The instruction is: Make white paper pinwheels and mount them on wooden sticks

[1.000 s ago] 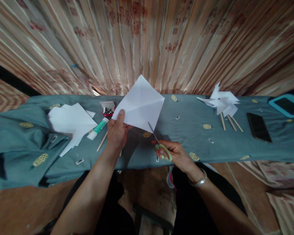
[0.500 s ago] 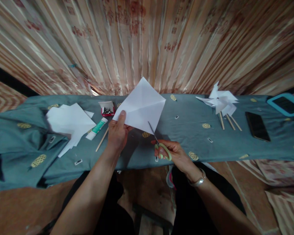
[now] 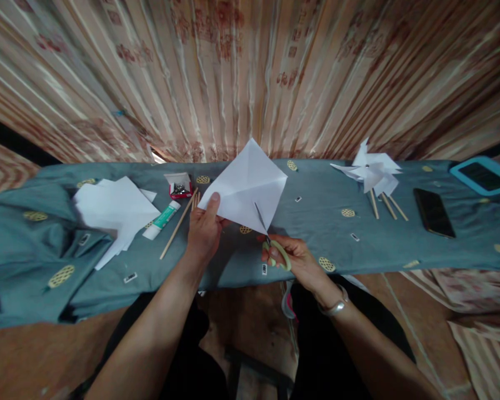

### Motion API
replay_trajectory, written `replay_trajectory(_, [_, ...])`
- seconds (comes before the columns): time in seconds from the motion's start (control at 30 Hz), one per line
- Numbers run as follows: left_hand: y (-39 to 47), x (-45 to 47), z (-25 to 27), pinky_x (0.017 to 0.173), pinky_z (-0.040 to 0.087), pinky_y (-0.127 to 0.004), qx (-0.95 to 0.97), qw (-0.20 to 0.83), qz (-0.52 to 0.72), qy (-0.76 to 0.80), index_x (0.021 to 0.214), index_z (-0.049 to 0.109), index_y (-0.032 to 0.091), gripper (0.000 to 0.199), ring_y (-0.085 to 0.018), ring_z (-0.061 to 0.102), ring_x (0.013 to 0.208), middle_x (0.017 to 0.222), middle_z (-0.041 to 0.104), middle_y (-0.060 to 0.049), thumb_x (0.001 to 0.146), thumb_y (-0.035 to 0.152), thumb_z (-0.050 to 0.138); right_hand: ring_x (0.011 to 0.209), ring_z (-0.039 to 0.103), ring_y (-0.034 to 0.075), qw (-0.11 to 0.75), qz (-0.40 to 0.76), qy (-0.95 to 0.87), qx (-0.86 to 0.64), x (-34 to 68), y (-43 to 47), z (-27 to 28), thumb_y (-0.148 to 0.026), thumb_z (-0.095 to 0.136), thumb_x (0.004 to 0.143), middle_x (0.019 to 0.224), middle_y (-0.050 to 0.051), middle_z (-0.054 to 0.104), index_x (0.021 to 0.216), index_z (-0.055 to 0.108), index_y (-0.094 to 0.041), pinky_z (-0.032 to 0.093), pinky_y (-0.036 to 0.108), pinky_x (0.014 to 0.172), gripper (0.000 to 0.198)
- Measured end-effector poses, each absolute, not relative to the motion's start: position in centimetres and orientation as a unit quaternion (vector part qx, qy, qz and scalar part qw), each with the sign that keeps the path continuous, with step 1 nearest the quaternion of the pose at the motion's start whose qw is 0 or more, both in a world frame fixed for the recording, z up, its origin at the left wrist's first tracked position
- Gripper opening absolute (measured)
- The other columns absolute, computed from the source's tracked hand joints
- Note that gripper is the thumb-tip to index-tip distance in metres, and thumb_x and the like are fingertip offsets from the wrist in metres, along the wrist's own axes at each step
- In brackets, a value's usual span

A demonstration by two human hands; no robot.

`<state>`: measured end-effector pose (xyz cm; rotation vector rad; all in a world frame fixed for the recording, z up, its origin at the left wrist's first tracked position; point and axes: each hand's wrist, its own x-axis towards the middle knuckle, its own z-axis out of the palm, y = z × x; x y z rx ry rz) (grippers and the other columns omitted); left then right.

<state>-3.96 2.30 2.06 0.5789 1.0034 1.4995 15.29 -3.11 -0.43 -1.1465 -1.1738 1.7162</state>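
Note:
My left hand point(image 3: 205, 229) pinches the left corner of a creased white sheet of paper point(image 3: 248, 183), thumb on top and fingers beneath. The sheet is held up above the cloth with one corner pointing away from me. In my right hand point(image 3: 289, 254) are scissors point(image 3: 280, 255) with pale green handles, fingers in the loops. One blade lies over the paper near its closest corner; the other blade is hidden beneath the sheet. Wooden sticks point(image 3: 177, 225) lie just left of my left hand, beside a green and white glue stick point(image 3: 161, 220).
A pile of white paper sheets point(image 3: 112, 203) lies left on the grey-green cloth point(image 3: 312, 222). Behind the glue is a small red box point(image 3: 180, 190) of metal pieces. At right are paper pinwheels point(image 3: 373, 169) on sticks, a dark phone point(image 3: 434, 212) and a blue-framed tablet point(image 3: 483, 175).
The paper and my left hand have shifted slightly to the right, bringing the paper's near corner deeper between the scissor blades. The whole view has also moved a little.

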Motion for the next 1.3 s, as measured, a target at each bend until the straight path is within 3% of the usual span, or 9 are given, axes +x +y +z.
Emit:
replay_trajectory(0.63, [2.41,-3.92,1.98,0.063,0.06,-0.03,0.238,0.579,0.651,0.429,0.094,0.071,0.019,0.023,-0.024,0.076,0.084,0.08,0.077,-0.006,0.081,0.038,0.075,0.054,0.054,0.008,0.391,0.674,-0.428,-0.458,14.79,-2.98,-0.42,-0.055,0.088,0.059,0.064,-0.003,0.063,0.091,0.078,-0.02,0.051,0.023,0.054,0.048])
replay_trajectory(1.07, [1.95,-3.55,1.97,0.065,0.062,-0.03,0.268,0.592,0.633,0.421,0.095,0.07,0.023,0.024,-0.024,0.075,0.087,0.082,0.077,-0.004,0.081,0.042,0.075,0.055,0.056,0.009,0.384,0.675,-0.433,-0.458,15.0,-3.07,-0.05,-0.059,0.083,0.064,0.067,-0.001,0.065,0.089,0.073,-0.019,0.05,0.024,0.054,0.048])
replay_trajectory(1.3, [1.86,-3.32,1.37,0.069,0.062,-0.031,0.257,0.599,0.63,0.423,0.093,0.07,0.019,0.028,-0.024,0.075,0.087,0.079,0.076,-0.006,0.08,0.042,0.076,0.056,0.056,0.009,0.377,0.667,-0.455,-0.453,15.15,-2.88,-0.03,-0.063,0.081,0.066,0.069,-0.001,0.065,0.087,0.067,-0.019,0.049,0.022,0.054,0.05])
